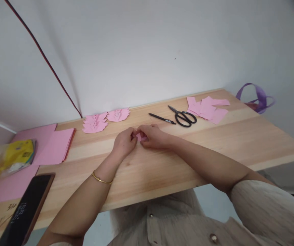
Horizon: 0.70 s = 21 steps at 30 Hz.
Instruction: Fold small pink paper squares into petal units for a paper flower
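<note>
My left hand (124, 140) and my right hand (153, 136) meet at the middle of the wooden table (213, 147). Both pinch a small pink paper piece (139, 137) that lies between the fingertips; most of it is hidden by the fingers. A thin gold bangle (101, 179) circles my left wrist. Behind the hands, near the wall, lie folded pink paper shapes (95, 123) and another folded pink shape (118, 114).
A black pen (161, 118) and black scissors (184, 117) lie behind my right hand. Loose pink paper pieces (208, 108) sit at the back right, a purple ribbon (257, 97) beyond. At left: a pink paper stack (56, 147), a yellow tissue pack (15, 157), a dark phone (25, 212).
</note>
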Available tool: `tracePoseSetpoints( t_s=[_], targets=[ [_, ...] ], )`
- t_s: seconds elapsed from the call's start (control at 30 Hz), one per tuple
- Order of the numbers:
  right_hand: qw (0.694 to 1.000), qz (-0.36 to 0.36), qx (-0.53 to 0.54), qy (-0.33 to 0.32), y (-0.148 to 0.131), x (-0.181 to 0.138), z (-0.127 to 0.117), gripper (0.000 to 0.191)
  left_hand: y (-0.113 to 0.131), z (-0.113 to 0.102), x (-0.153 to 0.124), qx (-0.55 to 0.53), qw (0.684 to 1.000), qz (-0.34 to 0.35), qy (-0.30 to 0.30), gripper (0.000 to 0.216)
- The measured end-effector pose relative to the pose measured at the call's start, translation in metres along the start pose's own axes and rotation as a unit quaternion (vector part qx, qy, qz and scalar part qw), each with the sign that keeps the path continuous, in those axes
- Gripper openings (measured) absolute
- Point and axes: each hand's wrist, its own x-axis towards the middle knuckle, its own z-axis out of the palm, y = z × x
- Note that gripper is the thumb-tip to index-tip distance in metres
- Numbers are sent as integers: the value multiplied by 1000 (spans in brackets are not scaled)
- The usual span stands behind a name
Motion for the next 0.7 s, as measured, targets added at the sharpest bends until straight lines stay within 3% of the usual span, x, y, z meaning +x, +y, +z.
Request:
tracePoseSetpoints(
  t_s=[0.5,0.7],
  targets=[
    [1000,3,-14,-7,-5,-1,-2,17,0,-3,2,-35,999,-3,-25,15],
    [1000,3,-8,3,-3,-1,0,20,2,0,1,-1,1000,-9,-17,11]
  ],
)
